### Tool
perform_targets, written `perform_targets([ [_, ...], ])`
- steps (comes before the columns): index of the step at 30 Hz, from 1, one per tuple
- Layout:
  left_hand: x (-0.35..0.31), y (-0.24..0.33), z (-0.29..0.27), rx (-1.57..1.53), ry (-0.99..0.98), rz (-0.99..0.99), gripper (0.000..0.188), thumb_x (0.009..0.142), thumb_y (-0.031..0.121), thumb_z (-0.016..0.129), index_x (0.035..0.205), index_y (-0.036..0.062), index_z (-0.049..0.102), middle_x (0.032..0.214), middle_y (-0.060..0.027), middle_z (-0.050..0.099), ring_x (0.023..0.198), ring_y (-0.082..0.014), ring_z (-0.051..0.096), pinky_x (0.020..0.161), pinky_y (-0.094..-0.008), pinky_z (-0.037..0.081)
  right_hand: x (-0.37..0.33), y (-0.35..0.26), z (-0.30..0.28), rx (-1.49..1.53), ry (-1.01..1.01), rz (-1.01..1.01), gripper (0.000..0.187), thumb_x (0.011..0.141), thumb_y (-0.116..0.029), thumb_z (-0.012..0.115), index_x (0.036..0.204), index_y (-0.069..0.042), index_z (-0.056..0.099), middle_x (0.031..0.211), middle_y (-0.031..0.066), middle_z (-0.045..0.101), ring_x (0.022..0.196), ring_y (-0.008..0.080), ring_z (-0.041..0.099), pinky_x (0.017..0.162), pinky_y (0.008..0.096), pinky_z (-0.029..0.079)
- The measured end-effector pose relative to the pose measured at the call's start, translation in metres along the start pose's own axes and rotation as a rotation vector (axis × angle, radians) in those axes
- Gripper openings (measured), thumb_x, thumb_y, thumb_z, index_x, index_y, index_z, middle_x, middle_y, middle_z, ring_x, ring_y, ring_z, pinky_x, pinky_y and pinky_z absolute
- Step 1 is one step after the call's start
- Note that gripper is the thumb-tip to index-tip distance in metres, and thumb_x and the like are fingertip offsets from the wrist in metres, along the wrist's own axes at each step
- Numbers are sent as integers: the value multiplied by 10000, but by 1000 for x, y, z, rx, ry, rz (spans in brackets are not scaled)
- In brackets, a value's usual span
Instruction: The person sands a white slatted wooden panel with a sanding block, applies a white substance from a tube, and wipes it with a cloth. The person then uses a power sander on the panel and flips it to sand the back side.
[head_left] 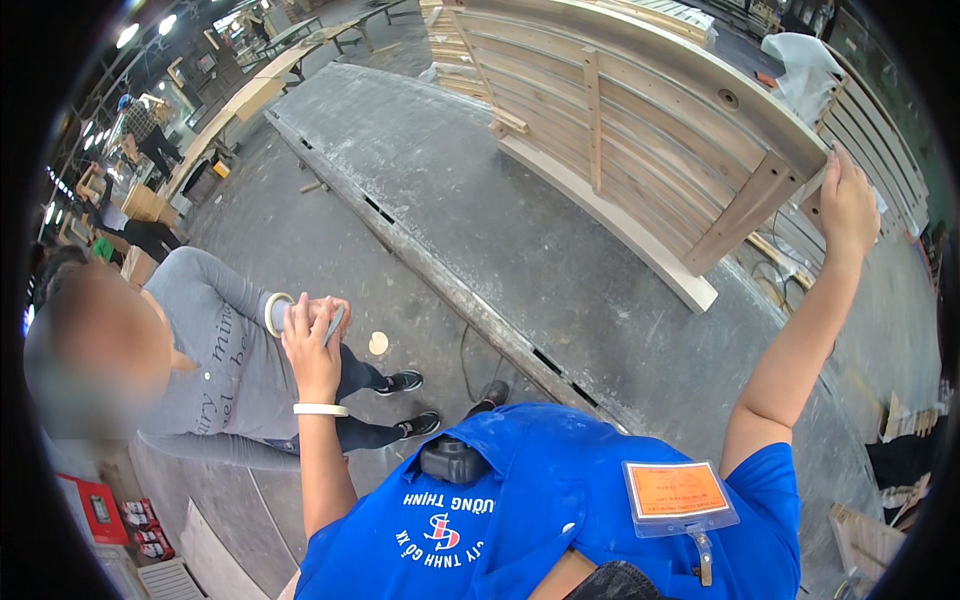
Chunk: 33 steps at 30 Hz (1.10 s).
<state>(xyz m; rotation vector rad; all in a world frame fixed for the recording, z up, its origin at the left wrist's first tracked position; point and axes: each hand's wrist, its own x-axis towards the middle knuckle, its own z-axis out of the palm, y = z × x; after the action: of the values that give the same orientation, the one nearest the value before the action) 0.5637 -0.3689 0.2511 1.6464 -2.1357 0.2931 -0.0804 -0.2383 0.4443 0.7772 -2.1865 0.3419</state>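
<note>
My right arm reaches out to the far right, where my right hand [849, 205] grips the end of a slatted wooden panel [640, 130]. The panel stands on its long edge, with a pale wooden strip [620, 230] along its foot on a grey worktable [420, 150]. My left hand [312, 345], raised at the left with a pale band on the wrist, has its fingers closed on a thin grey piece [334, 326]. Its exact kind is too small to make out. A co-worker's hand [338, 308] is right beside it, partly covered by my fingers.
A co-worker in a grey top [220, 330] stands close at my left. The worktable's slotted metal edge [450, 290] runs diagonally in front of me. More slatted panels [880, 150] and clear plastic wrap [800, 60] lie behind at the right. Other people [150, 135] work farther off.
</note>
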Motion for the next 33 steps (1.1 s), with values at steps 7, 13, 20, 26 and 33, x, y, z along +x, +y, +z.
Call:
perform_targets([
  [7, -26, 34, -3, -13, 106, 303, 409, 811, 91, 617, 1220, 101, 615, 1304, -114, 554, 1311, -380, 416, 1056, -569, 299, 2, 0, 1, -25, -9, -19, 420, 987, -463, 338, 1287, -291, 577, 1171, 36, 639, 1098, 272, 594, 920, 472, 449],
  [13, -136, 32, 63, -428, -175, 135, 367, 772, 19, 605, 1138, 29, 630, 1117, -182, 607, 1101, -376, 572, 922, -423, 456, 3, -4, -2, -56, -19, -5, 409, 989, -454, 348, 1274, -282, 584, 1135, 46, 645, 1071, 283, 603, 901, 477, 458],
  [20, -336, -53, 199, -293, -745, -802, 335, 864, 13, 512, 1172, 45, 640, 1083, -184, 677, 1005, -312, 653, 881, -360, 499, 8, -4, -1, -46, -91, 3, 448, 997, -475, 302, 1310, -274, 552, 1198, 54, 623, 1122, 289, 580, 933, 487, 446],
  [26, -385, -40, 190, -396, -1084, -787, 330, 869, 17, 513, 1172, 45, 640, 1087, -179, 678, 1005, -300, 654, 882, -360, 500, 14, -4, 4, -47, -74, 19, 436, 987, -481, 324, 1291, -289, 571, 1182, 45, 638, 1094, 283, 601, 909, 481, 461],
  [33, -372, -5, 163, -472, -1133, -734, 325, 874, 21, 514, 1173, 45, 640, 1092, -172, 679, 1004, -287, 654, 883, -359, 501, 26, 11, 32, -64, -59, 21, 445, 982, -481, 305, 1331, -312, 524, 1212, 63, 623, 1123, 311, 584, 926, 492, 453],
])
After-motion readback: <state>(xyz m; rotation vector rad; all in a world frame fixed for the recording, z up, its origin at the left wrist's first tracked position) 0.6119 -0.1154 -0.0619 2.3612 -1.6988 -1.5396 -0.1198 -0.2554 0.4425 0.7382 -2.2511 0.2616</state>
